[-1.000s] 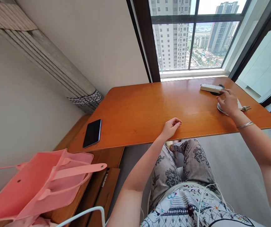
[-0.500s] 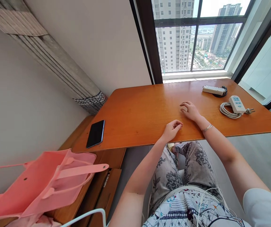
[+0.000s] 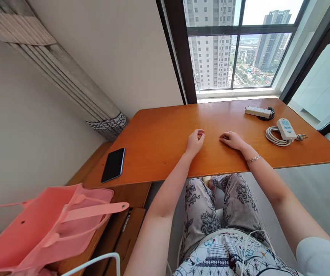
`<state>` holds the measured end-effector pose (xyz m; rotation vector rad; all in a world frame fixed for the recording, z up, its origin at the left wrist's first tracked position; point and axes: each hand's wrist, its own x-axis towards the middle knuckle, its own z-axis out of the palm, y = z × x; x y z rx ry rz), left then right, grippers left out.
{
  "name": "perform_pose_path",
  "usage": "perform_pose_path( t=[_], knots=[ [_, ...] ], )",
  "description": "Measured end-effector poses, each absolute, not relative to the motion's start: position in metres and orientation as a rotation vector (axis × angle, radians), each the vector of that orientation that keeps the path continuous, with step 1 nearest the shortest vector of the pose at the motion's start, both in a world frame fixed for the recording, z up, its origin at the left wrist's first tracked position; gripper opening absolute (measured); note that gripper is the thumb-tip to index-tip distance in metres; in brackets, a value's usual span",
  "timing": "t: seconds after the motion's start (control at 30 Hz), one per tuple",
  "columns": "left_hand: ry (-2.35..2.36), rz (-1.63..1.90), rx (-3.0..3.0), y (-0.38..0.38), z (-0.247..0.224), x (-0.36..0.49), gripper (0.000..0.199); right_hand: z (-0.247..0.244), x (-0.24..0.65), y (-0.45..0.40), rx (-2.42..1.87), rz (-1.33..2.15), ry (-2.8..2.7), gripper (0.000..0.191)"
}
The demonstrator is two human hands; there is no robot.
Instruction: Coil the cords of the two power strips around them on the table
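Observation:
My left hand (image 3: pixel 195 142) is over the brown wooden table (image 3: pixel 159 142), its fingers loosely bent and apart from the thumb, with nothing in them. To the right, my right hand (image 3: pixel 232 140) rests on the tabletop, palm down and fingers stretched out, also holding nothing. A thin bracelet (image 3: pixel 253 158) circles the right wrist. Closest to that hand lie a white power strip (image 3: pixel 286 129) with its coiled cable and, behind it, a second white power strip (image 3: pixel 258 111) with a black cord. Near the table's left edge lies a dark tablet (image 3: pixel 113 165).
A pink bag (image 3: pixel 52 226) stands open on a lower wooden cabinet (image 3: pixel 124 245) at the left. The window (image 3: pixel 239 57) is behind the table, and a gathered curtain (image 3: pixel 75 92) hangs along the left wall. A white curved tube (image 3: pixel 96 262) shows at the bottom.
My left hand has moved forward and to the left across the table. The raised fingers of my right hand have lowered onto the tabletop. The view has shifted slightly.

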<state>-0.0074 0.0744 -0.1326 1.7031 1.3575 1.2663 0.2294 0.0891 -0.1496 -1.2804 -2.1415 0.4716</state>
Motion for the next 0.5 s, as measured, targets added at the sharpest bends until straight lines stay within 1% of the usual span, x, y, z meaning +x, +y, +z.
perform_pose_path(
  t=[0.13,0.5],
  knots=[
    [1.518,1.371,1.623,0.082,-0.146,-0.025,0.013,-0.151,0.231,0.089,-1.270,0.485,-2.138,0.014],
    [1.454,1.390,1.638,0.074,-0.146,-0.021,0.013,-0.151,0.230,0.089,-1.271,0.501,-2.130,0.014]
  ],
)
